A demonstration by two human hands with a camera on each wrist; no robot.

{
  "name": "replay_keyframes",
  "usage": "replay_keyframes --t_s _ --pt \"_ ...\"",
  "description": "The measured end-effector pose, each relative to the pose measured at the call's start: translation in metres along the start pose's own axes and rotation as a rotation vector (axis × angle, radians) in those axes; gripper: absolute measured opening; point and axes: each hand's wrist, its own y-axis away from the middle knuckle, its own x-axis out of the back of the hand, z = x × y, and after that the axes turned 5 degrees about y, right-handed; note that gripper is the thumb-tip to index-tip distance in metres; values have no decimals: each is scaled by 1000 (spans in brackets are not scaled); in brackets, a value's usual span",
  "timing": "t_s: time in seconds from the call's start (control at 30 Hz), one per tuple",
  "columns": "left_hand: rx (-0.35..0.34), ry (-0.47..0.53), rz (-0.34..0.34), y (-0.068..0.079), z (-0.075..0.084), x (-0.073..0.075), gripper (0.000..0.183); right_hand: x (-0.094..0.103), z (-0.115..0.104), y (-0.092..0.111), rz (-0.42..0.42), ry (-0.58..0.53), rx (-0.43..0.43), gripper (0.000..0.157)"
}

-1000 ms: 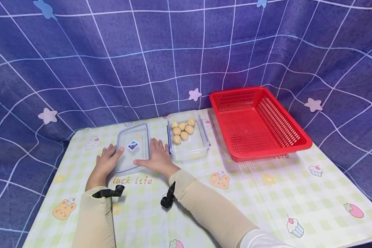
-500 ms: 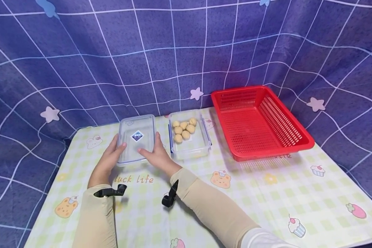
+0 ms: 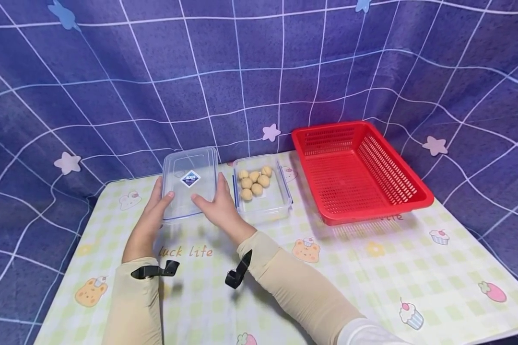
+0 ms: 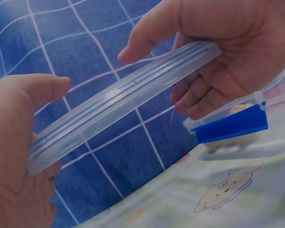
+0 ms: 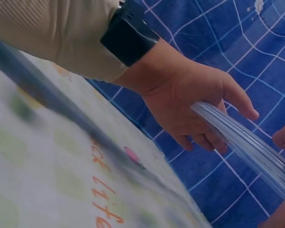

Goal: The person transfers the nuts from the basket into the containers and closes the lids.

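A clear plastic container lid [image 3: 182,199] with a blue seal line and a blue-and-white label is held up over the table's left back part. My left hand [image 3: 148,218] grips its left edge, thumb on top and fingers beneath. On the opposite edge, my right hand [image 3: 225,208] holds it the same way. The left wrist view shows the lid [image 4: 123,102] edge-on, tilted, between both hands. Just right of the right hand stands a clear food container [image 3: 278,203] without a lid, with blue side clasps. Several round tan balls [image 3: 254,183] lie in it.
A red perforated plastic basket [image 3: 349,179] stands at the back right, beside the container. The table wears a green-and-white checked cloth [image 3: 349,282] with cartoon prints. A blue gridded curtain [image 3: 259,76] hangs right behind the table.
Both hands have raised the lid off the cloth, and its far edge is now tipped up towards the curtain. The container and basket have stayed in place.
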Motion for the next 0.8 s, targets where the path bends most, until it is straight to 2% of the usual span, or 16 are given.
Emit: replay_keyframes --t_s 0.23,0.27,0.3,0.47,0.63,0.8 --pt "-58 -81 16 -4 7 -19 74 19 1 -3 26 45 0 92" --pt "-58 -95 15 -4 8 -22 74 22 2 -3 34 49 7 91" --pt "-28 -126 24 -4 9 -25 73 25 3 -4 43 60 13 91" --pt "-28 -130 31 -7 15 -44 71 43 7 -3 81 107 16 89" --pt "-67 -41 20 -11 19 -66 71 59 14 -6 116 132 10 88" --pt "-78 28 56 -15 22 -87 72 75 24 -6 114 138 -6 93"
